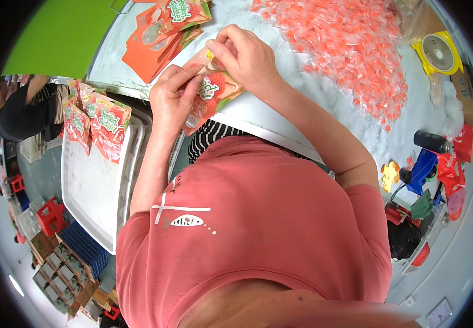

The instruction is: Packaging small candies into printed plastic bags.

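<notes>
Over the table's near edge, both my hands are closed on a red and orange candy pouch with strawberry pictures and a clear window. My left hand pinches the pouch along its left side, fingertips near the top edge. Thumb and bent fingers of my right hand grip its upper end. The pouch is tilted, and its contents are hard to make out. Beyond my left hand lies a fanned stack of flat pouches. A large heap of small wrapped red candies spreads to the right of my right hand.
White stacked trays stand at my left, with several plump pouches in the top one. A green board rises beyond. On the right are a yellow fan, a dark bottle and red bags. Another person's arm shows at far left.
</notes>
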Available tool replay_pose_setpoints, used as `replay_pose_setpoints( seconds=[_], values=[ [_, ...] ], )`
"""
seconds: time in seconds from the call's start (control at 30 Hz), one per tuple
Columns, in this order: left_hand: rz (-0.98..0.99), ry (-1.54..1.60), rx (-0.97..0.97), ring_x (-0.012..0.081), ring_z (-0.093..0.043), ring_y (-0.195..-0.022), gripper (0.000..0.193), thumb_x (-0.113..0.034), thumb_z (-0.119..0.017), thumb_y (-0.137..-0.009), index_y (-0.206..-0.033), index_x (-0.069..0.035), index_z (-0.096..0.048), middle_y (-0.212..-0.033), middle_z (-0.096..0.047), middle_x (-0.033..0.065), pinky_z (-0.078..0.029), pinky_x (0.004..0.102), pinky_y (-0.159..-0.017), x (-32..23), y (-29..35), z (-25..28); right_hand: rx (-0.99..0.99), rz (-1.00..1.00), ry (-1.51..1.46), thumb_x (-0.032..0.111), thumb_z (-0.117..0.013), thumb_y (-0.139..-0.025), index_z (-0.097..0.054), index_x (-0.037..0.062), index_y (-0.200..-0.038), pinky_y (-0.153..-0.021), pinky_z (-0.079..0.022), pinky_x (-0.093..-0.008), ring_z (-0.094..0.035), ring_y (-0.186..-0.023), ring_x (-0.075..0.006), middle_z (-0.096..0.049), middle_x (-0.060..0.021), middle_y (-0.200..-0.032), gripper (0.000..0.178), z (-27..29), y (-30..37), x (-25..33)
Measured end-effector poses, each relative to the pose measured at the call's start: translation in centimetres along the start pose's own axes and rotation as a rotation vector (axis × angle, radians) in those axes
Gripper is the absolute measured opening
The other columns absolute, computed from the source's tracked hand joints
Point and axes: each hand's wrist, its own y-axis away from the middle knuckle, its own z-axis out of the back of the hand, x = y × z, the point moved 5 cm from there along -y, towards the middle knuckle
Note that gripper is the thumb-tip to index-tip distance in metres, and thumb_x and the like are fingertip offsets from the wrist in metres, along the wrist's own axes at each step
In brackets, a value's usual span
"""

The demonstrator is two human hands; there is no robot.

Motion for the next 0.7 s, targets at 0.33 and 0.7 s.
replay_pose_setpoints(
  seconds=[0.33,0.7],
  values=[
    [-0.017,0.063,-0.008,0.0127,-0.061,-0.065,0.020,-0.005,-0.074,-0.085,-0.105,-0.003,-0.075,-0.077,-0.061,0.0061,-0.050,0.0267,-0.061,-0.2,-0.1,-0.4,0.021,-0.205,-0.447,0.026,-0.047,-0.106,-0.062,0.0062,-0.117,-0.081,-0.053,-0.0284,-0.063,-0.093,-0.0120,-0.060,-0.0033,-0.093,0.027,-0.4,-0.5,-0.2],
    [0.061,0.539,-0.055,0.0115,-0.063,-0.086,0.018,0.005,-0.071,-0.086,-0.103,-0.001,-0.074,-0.095,-0.064,0.0046,-0.052,0.0234,-0.076,2.3,0.9,1.4,-0.116,-0.115,-0.520,0.027,-0.058,-0.099,-0.062,0.0097,-0.122,-0.091,-0.049,-0.0372,-0.063,-0.105,-0.0261,-0.063,-0.0128,-0.116,0.029,4.2,-0.2,-5.9]
  ],
)
